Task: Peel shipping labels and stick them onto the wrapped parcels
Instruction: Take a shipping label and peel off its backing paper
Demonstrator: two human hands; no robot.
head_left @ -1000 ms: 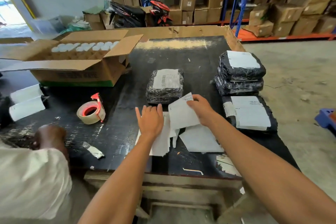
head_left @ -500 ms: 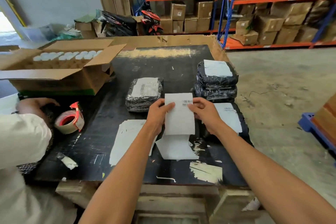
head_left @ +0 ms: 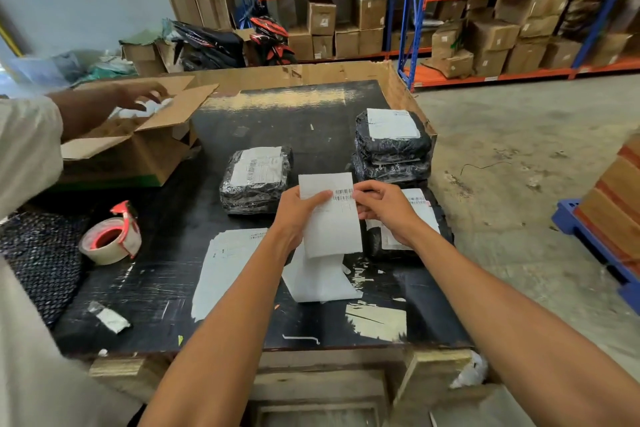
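matt paper label [head_left: 330, 218], glossy, seemingly plastic-wrapped parcel [head_left: 256, 180]

The label [head_left: 330, 215] is white with a black barcode. The parcels [head_left: 256, 180] are glossy black with white labels. The table [head_left: 294, 121] is scuffed black. The tape roll [head_left: 110, 241] is beige and red.

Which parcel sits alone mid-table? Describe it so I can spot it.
On the black table, look right of the open cardboard box. The lone parcel lies flat in black wrap, already labelled. Unlike the parcels stacked at the right edge, nothing lies on or under it.
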